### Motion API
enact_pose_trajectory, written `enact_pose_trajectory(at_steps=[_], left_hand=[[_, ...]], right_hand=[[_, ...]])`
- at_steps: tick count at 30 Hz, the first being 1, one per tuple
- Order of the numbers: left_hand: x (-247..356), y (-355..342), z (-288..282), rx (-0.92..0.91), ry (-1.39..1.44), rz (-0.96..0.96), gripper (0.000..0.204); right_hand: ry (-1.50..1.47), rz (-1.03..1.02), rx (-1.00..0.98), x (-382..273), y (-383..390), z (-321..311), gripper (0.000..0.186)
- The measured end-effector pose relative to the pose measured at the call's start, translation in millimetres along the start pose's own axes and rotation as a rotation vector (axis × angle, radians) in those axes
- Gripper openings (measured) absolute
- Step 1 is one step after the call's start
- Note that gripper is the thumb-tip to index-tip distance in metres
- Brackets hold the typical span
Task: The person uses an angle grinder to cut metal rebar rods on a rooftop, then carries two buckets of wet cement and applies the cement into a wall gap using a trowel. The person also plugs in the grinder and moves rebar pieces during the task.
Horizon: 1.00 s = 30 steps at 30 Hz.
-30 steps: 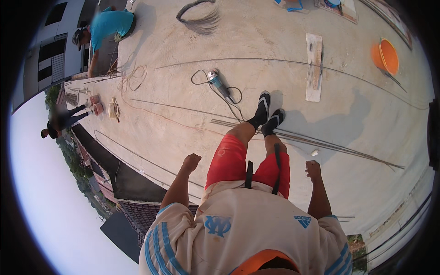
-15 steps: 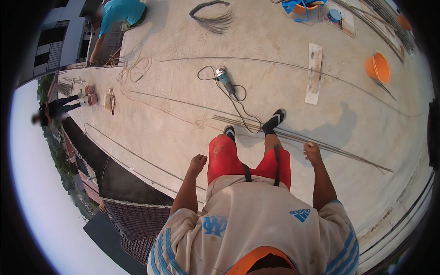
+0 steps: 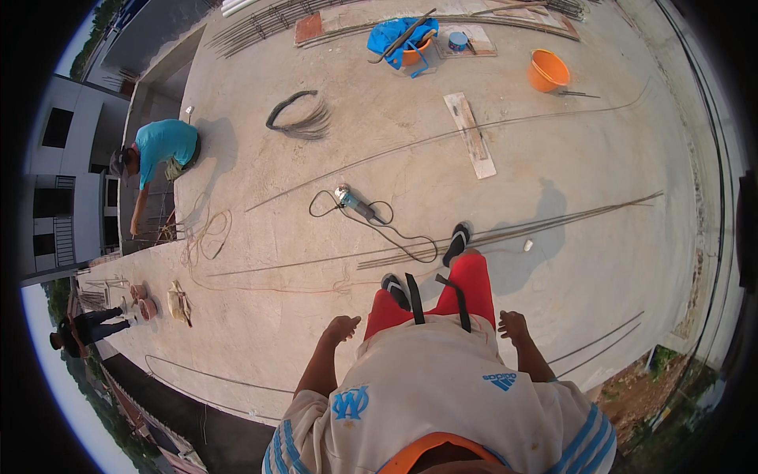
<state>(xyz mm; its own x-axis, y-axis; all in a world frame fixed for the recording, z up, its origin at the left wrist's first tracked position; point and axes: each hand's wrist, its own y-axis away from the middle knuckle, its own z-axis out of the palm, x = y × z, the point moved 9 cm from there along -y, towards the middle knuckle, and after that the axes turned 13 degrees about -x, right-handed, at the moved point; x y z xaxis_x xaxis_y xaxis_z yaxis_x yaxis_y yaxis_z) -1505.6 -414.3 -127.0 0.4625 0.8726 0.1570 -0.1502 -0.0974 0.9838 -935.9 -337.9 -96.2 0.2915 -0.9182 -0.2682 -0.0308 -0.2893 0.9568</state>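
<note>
My left hand (image 3: 342, 329) hangs beside my left thigh, its fingers loosely curled in and nothing seen in them. On the other side, my right hand (image 3: 513, 325) is by my right thigh, also curled and bare. Neither hand touches any object. Ahead of my feet an angle grinder (image 3: 359, 204) lies on the concrete, its dark cord (image 3: 410, 243) looping back toward my shoes. Several long steel rods (image 3: 545, 227) lie beside and under the cord, running off to the right past my right foot. A single thin rod (image 3: 292, 264) stretches left.
A co-worker in a turquoise shirt (image 3: 167, 146) bends over an opening at the left; another person (image 3: 87, 328) stands farther down. A wire bundle (image 3: 300, 118), a board (image 3: 471, 138), an orange bucket (image 3: 548, 71) and a blue sheet (image 3: 395, 39) lie ahead. The slab's edge drops off at lower left.
My view has turned leftward, so the grinder and rods appear rotated and the turquoise-shirted co-worker shows fully. My right foot has shifted against the rods. Both hands stay at my sides.
</note>
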Motion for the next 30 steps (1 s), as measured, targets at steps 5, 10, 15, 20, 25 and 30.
enact_pose_trajectory(at_steps=[5, 10, 15, 20, 25, 30], left_hand=[[16, -5, 61, -0.092, -0.584, 0.306, 0.063], [29, -18, 78, -0.308, -0.869, 0.221, 0.048], [-31, 48, 122, -0.37, -0.691, 0.168, 0.038], [57, -15, 84, -0.034, -0.089, -0.294, 0.029], [171, -168, 37, 0.176, -0.141, -0.005, 0.026], [175, -307, -31, 0.296, -0.052, 0.015, 0.017]], right_hand=[[0.15, -0.164, -0.317, -49, 41, 39, 0.041], [0.403, -0.041, -0.679, -16, 50, 35, 0.03], [0.25, 0.219, -1.039, 40, 67, 4, 0.033], [0.284, 0.194, -0.268, 142, -169, -113, 0.037], [0.314, 0.107, 0.284, 159, -392, -213, 0.043], [0.339, 0.073, 0.412, 107, -554, -271, 0.067]])
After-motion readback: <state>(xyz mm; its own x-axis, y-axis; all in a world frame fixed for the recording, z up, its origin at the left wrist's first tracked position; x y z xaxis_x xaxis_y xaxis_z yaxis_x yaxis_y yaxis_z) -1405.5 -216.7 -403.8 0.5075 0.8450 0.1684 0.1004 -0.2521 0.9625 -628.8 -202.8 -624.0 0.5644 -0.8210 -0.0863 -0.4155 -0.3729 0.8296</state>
